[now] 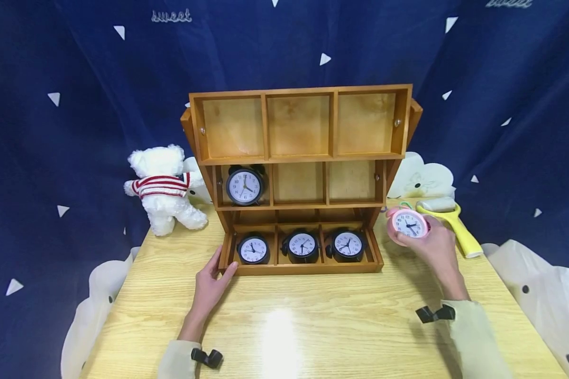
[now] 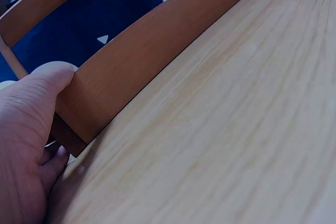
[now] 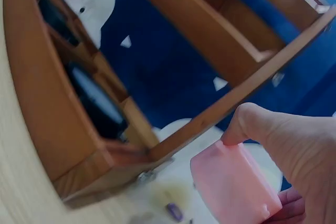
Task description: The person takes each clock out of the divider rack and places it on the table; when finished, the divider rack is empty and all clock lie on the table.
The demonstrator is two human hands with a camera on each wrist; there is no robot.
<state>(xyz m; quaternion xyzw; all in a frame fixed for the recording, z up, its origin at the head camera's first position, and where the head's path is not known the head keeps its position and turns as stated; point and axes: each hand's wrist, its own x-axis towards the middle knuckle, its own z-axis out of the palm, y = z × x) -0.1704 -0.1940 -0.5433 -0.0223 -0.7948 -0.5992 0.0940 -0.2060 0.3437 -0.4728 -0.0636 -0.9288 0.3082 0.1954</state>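
One pink clock [image 1: 409,223] is in the right hand [image 1: 433,247], above the table [image 1: 336,316] and just beyond the right side of the wooden shelf [image 1: 303,269]; thumb and fingers grip the sides of its case, parted only by its width, with the dial facing up. The case looks like smooth moulded plastic, so it should be light, stiff and a little slippery, and the clear front is probably its most fragile part. The rounded sides seem the best hold, away from the dial. The right wrist view is blurred, so I cannot tell exactly how the far fingers lie. The left hand [image 1: 209,287] holds the shelf's lower left corner, thumb on the front board, fingers around the side. The shelf is varnished, rigid, square-cornered wood; a round black clock [image 1: 244,187] stands in the middle tier's left compartment, and three more sit below, one per compartment. Farther out are a roller [image 1: 460,227] with a glossy yellow handle, a fluffy white teddy bear [image 1: 163,184] in striped knit, and a soft, creased blue curtain [image 1: 284,52].
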